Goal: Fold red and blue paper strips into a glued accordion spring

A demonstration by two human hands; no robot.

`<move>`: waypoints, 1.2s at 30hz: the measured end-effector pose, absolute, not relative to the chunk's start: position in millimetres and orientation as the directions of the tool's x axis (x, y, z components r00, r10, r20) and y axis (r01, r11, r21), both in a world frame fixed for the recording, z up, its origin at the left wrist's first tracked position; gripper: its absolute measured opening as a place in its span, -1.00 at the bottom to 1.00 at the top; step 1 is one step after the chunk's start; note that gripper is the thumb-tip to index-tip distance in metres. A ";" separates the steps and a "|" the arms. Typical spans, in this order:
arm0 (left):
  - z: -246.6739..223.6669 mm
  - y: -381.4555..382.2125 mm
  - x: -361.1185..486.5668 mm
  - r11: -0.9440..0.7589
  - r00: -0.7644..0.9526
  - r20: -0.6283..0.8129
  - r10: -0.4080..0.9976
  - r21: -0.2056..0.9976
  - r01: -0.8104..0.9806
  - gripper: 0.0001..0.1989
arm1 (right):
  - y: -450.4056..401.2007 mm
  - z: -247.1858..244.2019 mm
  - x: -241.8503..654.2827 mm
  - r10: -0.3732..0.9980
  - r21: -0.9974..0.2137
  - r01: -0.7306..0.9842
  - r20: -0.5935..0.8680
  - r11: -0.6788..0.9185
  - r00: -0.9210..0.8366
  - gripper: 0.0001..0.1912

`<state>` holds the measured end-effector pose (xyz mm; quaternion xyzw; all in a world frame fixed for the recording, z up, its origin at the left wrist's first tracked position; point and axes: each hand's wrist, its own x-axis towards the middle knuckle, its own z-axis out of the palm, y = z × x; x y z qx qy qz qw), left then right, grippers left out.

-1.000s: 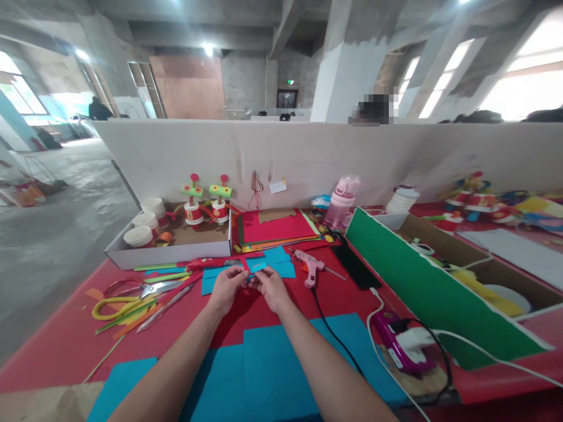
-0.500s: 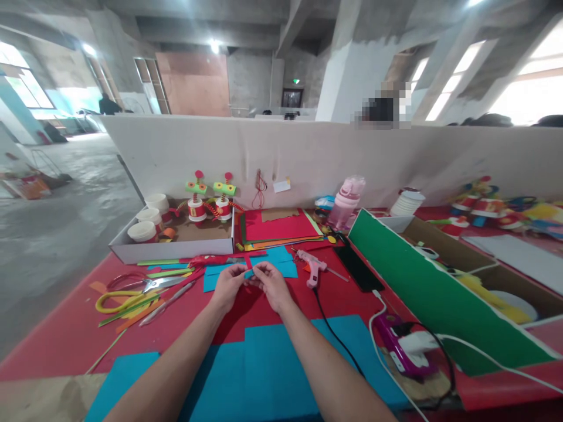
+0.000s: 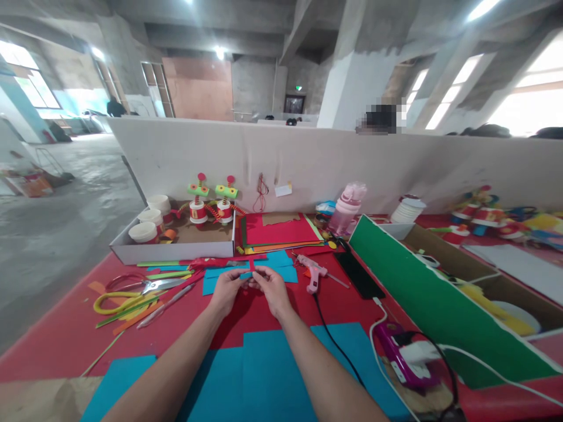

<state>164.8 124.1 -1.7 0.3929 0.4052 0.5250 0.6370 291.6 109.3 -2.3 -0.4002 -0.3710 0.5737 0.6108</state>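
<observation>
A small blue paper piece (image 3: 247, 275) with a red strip (image 3: 251, 264) rising from it is pinched between my two hands. My left hand (image 3: 227, 290) has its thumb and fingers closed on the piece's left side. From the right, my right hand (image 3: 271, 287) grips the same piece with fingertips together. Just behind the hands lie blue paper sheets (image 3: 281, 265) on the red table (image 3: 246, 319). A pink glue gun (image 3: 314, 273) rests to the right of my right hand. Large blue sheets (image 3: 268, 375) lie under my forearms.
Scissors (image 3: 127, 296), a pen (image 3: 165, 306) and paper strips lie at left. Behind stand a white box (image 3: 176, 253) with cups and two small figures, coloured paper (image 3: 279, 230) and a pink bottle (image 3: 347, 208). At right are a phone (image 3: 358, 274), purple power strip (image 3: 407, 357) and green-sided box (image 3: 431, 310).
The view has tilted up slightly, so the scene sits a little lower. Both hands keep hold of the blue piece, with little change in their grip.
</observation>
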 end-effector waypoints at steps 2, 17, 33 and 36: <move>-1.1 123.8 164.7 0.122 0.116 -0.086 0.990 0.927 -0.355 -0.64 | 109.3 -3.0 291.5 0.997 -0.914 -0.404 0.007 0.037 0.075 -0.63; 4.0 118.4 165.5 -0.048 0.155 0.077 0.985 0.983 -0.179 -0.72 | 111.1 -6.7 290.5 0.998 -0.878 -0.478 -0.034 -0.001 0.060 -0.65; 3.9 118.4 165.8 -0.059 0.165 0.086 0.983 0.985 -0.160 -0.74 | 110.8 -7.2 291.6 0.995 -0.878 -0.478 -0.021 0.026 0.093 -0.67; 3.1 118.8 165.0 -0.074 0.155 0.095 0.983 0.988 -0.137 -0.75 | 111.3 -7.4 292.5 0.996 -0.885 -0.465 -0.033 0.011 0.086 -0.65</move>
